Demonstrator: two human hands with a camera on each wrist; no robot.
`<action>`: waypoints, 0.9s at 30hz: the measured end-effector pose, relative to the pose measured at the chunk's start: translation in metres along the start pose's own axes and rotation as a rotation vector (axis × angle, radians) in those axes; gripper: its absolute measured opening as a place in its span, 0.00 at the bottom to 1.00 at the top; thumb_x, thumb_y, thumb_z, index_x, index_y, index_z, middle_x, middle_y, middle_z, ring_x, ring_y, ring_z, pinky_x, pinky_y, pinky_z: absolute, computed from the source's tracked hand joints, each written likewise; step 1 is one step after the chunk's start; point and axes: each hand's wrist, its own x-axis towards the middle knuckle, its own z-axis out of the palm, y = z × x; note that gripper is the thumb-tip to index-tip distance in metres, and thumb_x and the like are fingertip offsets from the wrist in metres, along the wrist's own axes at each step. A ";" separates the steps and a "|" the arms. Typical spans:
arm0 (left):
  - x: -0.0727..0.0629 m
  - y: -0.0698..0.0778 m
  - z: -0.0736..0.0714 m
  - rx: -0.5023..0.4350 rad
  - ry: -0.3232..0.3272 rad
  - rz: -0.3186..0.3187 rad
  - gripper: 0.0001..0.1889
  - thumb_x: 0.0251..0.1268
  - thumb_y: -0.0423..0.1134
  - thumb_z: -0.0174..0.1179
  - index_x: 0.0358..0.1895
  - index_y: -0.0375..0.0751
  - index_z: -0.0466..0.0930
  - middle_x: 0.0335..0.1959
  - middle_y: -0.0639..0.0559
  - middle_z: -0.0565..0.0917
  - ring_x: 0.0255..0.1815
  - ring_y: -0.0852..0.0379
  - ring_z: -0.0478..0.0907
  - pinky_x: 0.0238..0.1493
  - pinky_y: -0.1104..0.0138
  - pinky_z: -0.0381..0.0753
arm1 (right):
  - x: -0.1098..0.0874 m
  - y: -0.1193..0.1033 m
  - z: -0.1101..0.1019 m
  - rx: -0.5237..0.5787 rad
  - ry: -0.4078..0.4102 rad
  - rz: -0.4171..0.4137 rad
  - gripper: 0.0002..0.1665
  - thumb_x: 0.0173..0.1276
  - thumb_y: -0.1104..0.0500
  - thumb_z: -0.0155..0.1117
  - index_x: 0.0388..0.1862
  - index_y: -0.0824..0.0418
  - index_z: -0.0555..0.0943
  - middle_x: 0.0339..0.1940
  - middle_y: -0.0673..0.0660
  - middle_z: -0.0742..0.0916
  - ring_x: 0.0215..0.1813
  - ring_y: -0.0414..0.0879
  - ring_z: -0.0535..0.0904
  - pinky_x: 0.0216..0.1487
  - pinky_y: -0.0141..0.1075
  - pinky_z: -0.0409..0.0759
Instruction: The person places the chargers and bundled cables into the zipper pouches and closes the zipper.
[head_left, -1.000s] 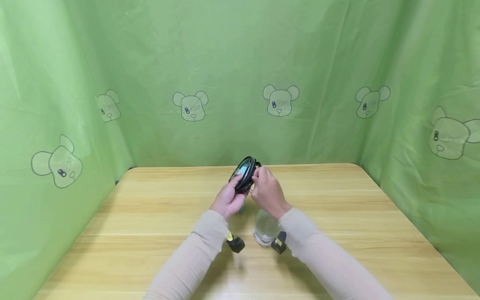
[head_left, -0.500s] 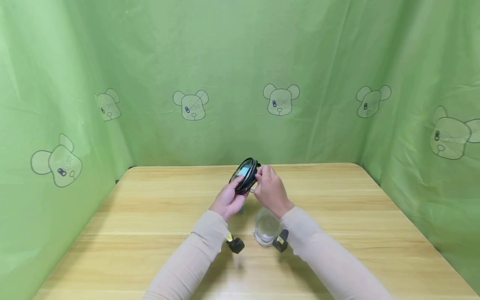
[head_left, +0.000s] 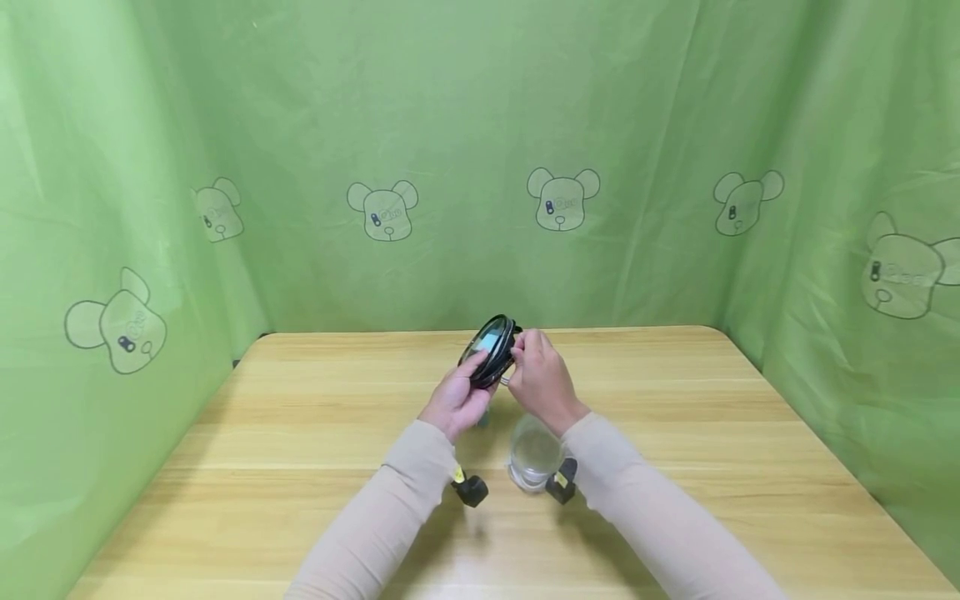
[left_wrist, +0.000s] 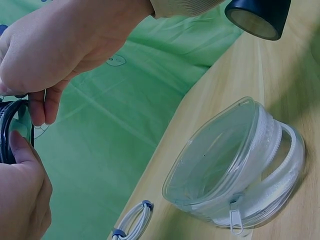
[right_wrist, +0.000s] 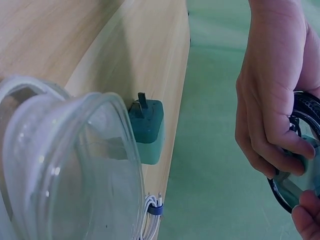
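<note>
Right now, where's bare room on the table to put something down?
The pale wooden table is bare from the left beige sleeve to its left edge, and from the right beige sleeve to its right edge. The middle's crowded: a clear round zip pouch, green charger and coiled white cable.

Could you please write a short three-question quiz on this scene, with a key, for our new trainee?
1. True or false: the left hand holds the round black case with a clear window.
2. Multiple choice: what colour are the ties around the coiled white cable?
A. Red
B. Blue
C. Yellow
3. Short answer: which thing on the light wooden table shows two prongs?

Key:
1. True.
2. B.
3. The two-tone green, block-shaped plug adapter.
</note>
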 end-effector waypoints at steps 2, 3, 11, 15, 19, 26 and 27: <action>0.000 0.000 -0.001 -0.001 0.000 0.002 0.25 0.74 0.27 0.45 0.71 0.25 0.51 0.70 0.34 0.60 0.68 0.47 0.64 0.62 0.69 0.73 | 0.000 0.000 0.000 0.000 -0.006 0.000 0.09 0.61 0.75 0.56 0.34 0.67 0.67 0.28 0.59 0.73 0.26 0.50 0.69 0.27 0.39 0.79; 0.000 0.000 -0.001 -0.001 0.003 0.002 0.25 0.74 0.27 0.45 0.71 0.25 0.52 0.70 0.35 0.61 0.67 0.48 0.64 0.62 0.69 0.73 | 0.000 0.000 0.001 0.001 -0.009 -0.002 0.09 0.61 0.75 0.56 0.34 0.67 0.67 0.28 0.59 0.73 0.26 0.50 0.69 0.27 0.38 0.79; 0.000 0.000 -0.001 0.019 0.007 0.004 0.25 0.74 0.27 0.45 0.70 0.24 0.52 0.70 0.34 0.61 0.65 0.48 0.66 0.60 0.69 0.74 | -0.001 0.001 0.001 -0.012 0.004 -0.008 0.08 0.60 0.76 0.56 0.34 0.68 0.68 0.27 0.59 0.72 0.25 0.50 0.69 0.25 0.38 0.78; 0.000 0.000 -0.001 0.024 0.009 0.008 0.25 0.74 0.27 0.45 0.70 0.24 0.52 0.70 0.33 0.61 0.64 0.48 0.67 0.59 0.70 0.75 | -0.001 0.000 0.000 -0.013 0.000 -0.007 0.08 0.60 0.76 0.56 0.34 0.68 0.68 0.27 0.59 0.73 0.25 0.49 0.69 0.26 0.38 0.78; 0.000 0.000 -0.001 0.023 0.004 0.004 0.25 0.74 0.27 0.45 0.70 0.24 0.52 0.70 0.33 0.61 0.63 0.48 0.68 0.60 0.69 0.74 | 0.000 0.000 -0.001 -0.011 -0.004 0.008 0.08 0.60 0.76 0.56 0.34 0.68 0.68 0.27 0.59 0.73 0.25 0.49 0.68 0.26 0.38 0.78; -0.001 -0.002 -0.003 0.027 -0.003 -0.004 0.26 0.73 0.26 0.45 0.71 0.24 0.51 0.70 0.33 0.60 0.64 0.48 0.67 0.62 0.69 0.73 | -0.001 0.000 -0.003 -0.016 -0.004 0.034 0.08 0.62 0.75 0.56 0.34 0.67 0.68 0.28 0.59 0.73 0.26 0.50 0.69 0.27 0.39 0.79; -0.001 -0.002 -0.003 0.028 -0.002 -0.004 0.26 0.73 0.26 0.45 0.71 0.24 0.51 0.70 0.33 0.60 0.65 0.47 0.66 0.62 0.68 0.73 | -0.001 0.000 -0.003 -0.018 -0.005 0.035 0.08 0.61 0.75 0.56 0.34 0.67 0.68 0.28 0.59 0.73 0.26 0.51 0.70 0.27 0.39 0.79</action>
